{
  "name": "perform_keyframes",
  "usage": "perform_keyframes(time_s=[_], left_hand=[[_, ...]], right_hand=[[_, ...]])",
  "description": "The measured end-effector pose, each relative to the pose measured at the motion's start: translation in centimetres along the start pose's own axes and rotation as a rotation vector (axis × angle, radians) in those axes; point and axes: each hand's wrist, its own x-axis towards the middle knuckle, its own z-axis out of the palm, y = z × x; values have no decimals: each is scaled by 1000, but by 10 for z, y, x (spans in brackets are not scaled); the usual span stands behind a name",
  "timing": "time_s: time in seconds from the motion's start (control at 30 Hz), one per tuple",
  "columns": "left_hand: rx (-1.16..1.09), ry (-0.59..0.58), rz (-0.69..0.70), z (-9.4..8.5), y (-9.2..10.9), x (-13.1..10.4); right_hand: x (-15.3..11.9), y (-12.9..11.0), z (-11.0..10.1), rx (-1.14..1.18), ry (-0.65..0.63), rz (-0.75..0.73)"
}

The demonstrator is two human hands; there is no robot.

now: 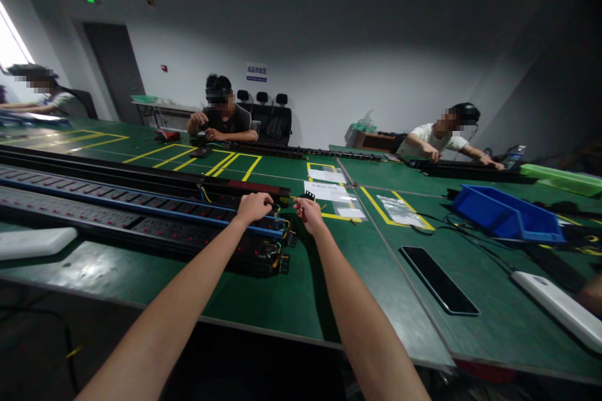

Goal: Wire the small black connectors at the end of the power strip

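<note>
Several long black power strips lie side by side on the green table, their ends toward the middle. Coloured wires stick out of the open ends. My left hand is closed with curled fingers over the end of one of the farther strips. Just to its right, my right hand pinches a small black end piece with slots. A bit of yellow wire shows between the two hands. Small black end pieces sit at the ends of the nearer strips.
Right of my hands are papers, a plastic bag, a phone, a blue bin with cables, and a white power bank-like block. Another white block lies left. Three people work across the table.
</note>
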Motion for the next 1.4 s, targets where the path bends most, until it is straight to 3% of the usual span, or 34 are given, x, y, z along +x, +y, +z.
perform_keyframes(time_s=[1.1,1.17,1.27,1.33,1.4], left_hand=[[18,-18,-5,-1,0,2],[24,-19,-1,-1,0,2],[33,-11,7,-2,-1,2],[33,-2,16,-2,-1,1],[29,4,24,-3,-1,1]], right_hand=[[-2,0,3,-18,6,-21],[-2,-3,6,-9,63,-53],[4,-17,5,23,278,-130],[9,-32,-6,-14,441,-168],[10,-47,-26,-193,599,-211]])
